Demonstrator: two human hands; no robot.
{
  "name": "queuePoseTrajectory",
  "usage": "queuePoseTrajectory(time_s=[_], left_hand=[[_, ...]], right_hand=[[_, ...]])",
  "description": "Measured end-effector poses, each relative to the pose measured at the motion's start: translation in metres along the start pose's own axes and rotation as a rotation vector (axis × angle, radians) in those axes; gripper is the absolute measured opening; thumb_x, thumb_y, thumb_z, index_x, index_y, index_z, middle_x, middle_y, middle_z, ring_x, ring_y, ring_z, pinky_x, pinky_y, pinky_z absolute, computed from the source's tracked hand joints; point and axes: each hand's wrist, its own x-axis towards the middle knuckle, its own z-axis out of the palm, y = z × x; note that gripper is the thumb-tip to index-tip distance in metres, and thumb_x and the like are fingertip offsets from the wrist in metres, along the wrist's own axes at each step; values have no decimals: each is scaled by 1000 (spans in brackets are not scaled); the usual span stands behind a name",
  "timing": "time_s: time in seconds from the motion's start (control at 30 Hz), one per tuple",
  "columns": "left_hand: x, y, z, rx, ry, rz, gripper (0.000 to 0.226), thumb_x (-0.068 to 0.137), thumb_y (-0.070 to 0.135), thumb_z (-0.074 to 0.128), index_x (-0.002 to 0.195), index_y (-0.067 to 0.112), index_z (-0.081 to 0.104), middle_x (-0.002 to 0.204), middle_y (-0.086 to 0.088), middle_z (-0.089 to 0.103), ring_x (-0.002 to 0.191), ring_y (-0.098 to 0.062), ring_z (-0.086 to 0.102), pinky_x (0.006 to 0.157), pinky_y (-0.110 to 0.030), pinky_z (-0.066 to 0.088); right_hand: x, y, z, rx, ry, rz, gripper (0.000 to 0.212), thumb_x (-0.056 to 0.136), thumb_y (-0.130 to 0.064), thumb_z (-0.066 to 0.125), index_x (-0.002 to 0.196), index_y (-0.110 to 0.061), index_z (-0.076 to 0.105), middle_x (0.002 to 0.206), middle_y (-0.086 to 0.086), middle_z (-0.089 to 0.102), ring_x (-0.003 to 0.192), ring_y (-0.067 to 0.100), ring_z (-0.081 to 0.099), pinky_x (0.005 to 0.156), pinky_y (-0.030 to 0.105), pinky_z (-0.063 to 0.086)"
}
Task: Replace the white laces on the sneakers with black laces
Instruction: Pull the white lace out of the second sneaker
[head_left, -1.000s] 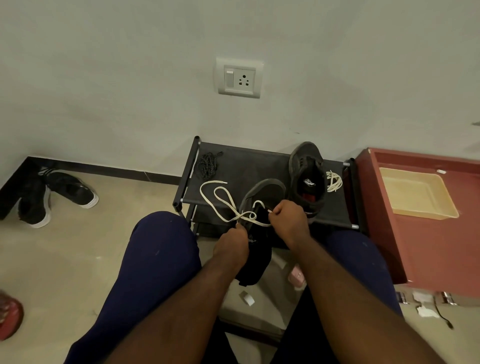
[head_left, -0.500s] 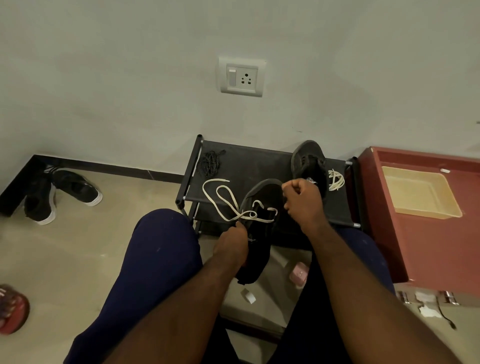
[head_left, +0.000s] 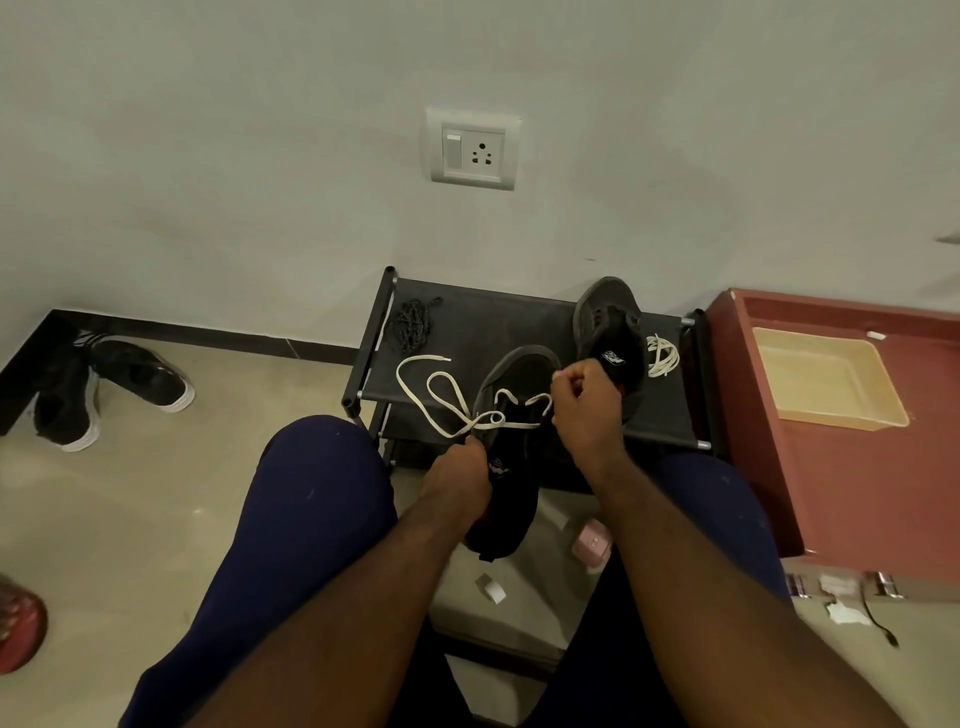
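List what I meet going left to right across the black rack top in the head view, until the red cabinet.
In order: black laces → held sneaker → second sneaker → coiled white lace → beige tray on the red cabinet. The threaded white lace overlaps several, so it is omitted.

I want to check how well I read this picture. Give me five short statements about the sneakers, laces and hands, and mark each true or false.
1. The right hand pinches the white lace of the sneaker held in front. True.
2. The black laces are already threaded into that sneaker. False: they lie bundled on the rack.
3. The second sneaker lies on the rack. True.
4. The loose white bundle lies beside the black laces. False: it lies at the other end of the rack, beside the second sneaker.
5. The left hand hangs free. False: it grips the sneaker.
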Motion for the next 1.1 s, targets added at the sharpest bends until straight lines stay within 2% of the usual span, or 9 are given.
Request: queuePoseTrajectory(time_s=[0.1, 0.2, 0.33, 0.53, 0.67, 0.77, 0.87, 1.0, 1.1], left_hand=[[1, 3, 0, 20, -5, 3, 45, 97, 10, 47, 141, 5, 38, 130, -15, 57, 118, -33, 58, 90, -41, 49], [1, 4, 0, 21, -12, 4, 47, 97, 9, 48, 142, 4, 37, 131, -16, 57, 119, -33, 57, 91, -41, 49], [2, 4, -1, 22, -15, 7, 48, 97, 9, 47, 144, 4, 36, 131, -16, 56, 120, -33, 57, 91, -40, 49], [4, 2, -1, -15, -21, 16, 45, 97, 9, 47, 140, 4, 40, 129, -16, 58, 118, -33, 58, 92, -41, 50], [5, 4, -1, -63, -19, 27, 36, 96, 11, 48, 131, 5, 47, 126, -16, 59, 115, -34, 59, 91, -41, 50], [5, 8, 0, -65, -34, 20, 38, 95, 11, 50, 133, 6, 45, 127, -16, 59, 116, -35, 59, 93, -41, 50], [5, 8, -1, -57, -31, 22, 37, 95, 11, 49, 132, 5, 45, 127, -17, 58, 116, -35, 58, 93, -42, 50], [3, 8, -4, -8, -14, 33, 34, 95, 12, 47, 128, 4, 46, 126, -18, 58, 117, -36, 58, 91, -42, 49], [3, 8, -4, 1, -13, 44, 34, 95, 12, 47, 127, 4, 47, 125, -18, 59, 115, -36, 59, 90, -42, 49]], right_hand=[[6, 2, -9, 24, -50, 67, 12, 96, -24, 61, 85, -20, 62, 84, 7, 71, 67, 21, 67, 60, 37, 57], [5, 19, -8, -248, -207, 129, 18, 90, -35, 66, 76, -22, 64, 79, 2, 72, 76, 25, 71, 75, 43, 60], [-3, 21, 1, -435, -197, 120, 23, 89, -38, 69, 76, -19, 65, 83, 4, 72, 85, 24, 67, 75, 32, 51], [0, 11, 1, -91, -74, 77, 19, 91, -23, 67, 72, -20, 65, 70, -1, 68, 68, 20, 66, 67, 37, 54], [-3, -2, -6, 137, 72, 70, 17, 97, -23, 62, 86, -11, 66, 77, 5, 69, 58, 13, 59, 50, 22, 48], [0, 7, -7, 76, 39, 148, 16, 94, -30, 65, 82, -19, 66, 80, 5, 72, 63, 19, 65, 59, 35, 56], [-3, 20, -1, -104, -153, 189, 20, 87, -38, 70, 76, -23, 63, 78, 1, 71, 77, 25, 71, 76, 47, 60], [-8, 20, 3, -293, -161, 71, 13, 90, -32, 71, 91, -20, 67, 83, 0, 71, 82, 19, 66, 78, 35, 54], [-4, 21, 2, -283, -157, 94, 11, 89, -29, 72, 82, -23, 67, 79, -2, 70, 77, 19, 67, 75, 35, 55]])
